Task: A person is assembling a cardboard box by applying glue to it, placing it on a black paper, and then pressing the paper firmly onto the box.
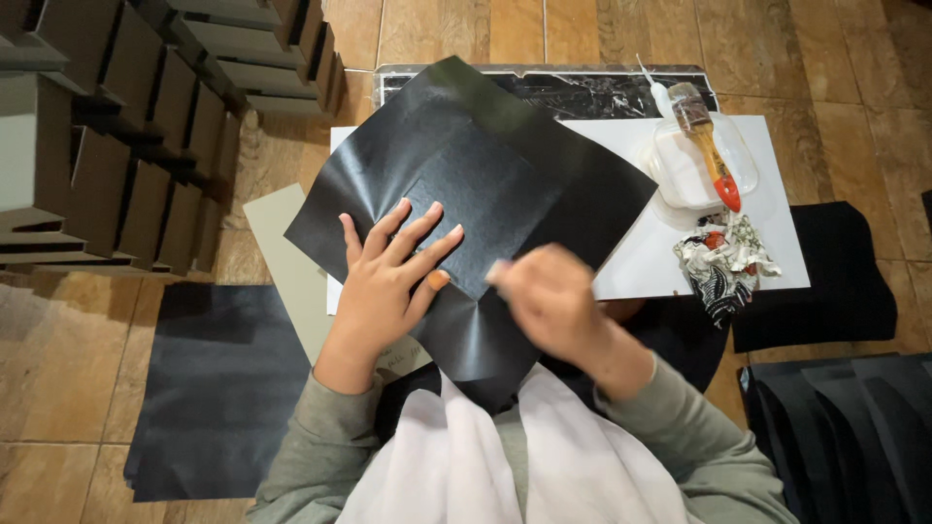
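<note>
Left hand [388, 277] lies flat, fingers spread, pinning the black sheet [466, 204], which sits dead centre, turned like a diamond on the white board [631, 262]. Right hand [549, 301] is blurred at 5 o'clock of the sheet; it looks loosely curled, rubbing along the raised square in the middle, but whether it grips anything I cannot tell. The sheet looks thin, light, easily creased: best handled by its edges or corners. At 2 o'clock, a brush [712, 155] rests on a tub [680, 170]. What lies beneath the sheet is hidden.
</note>
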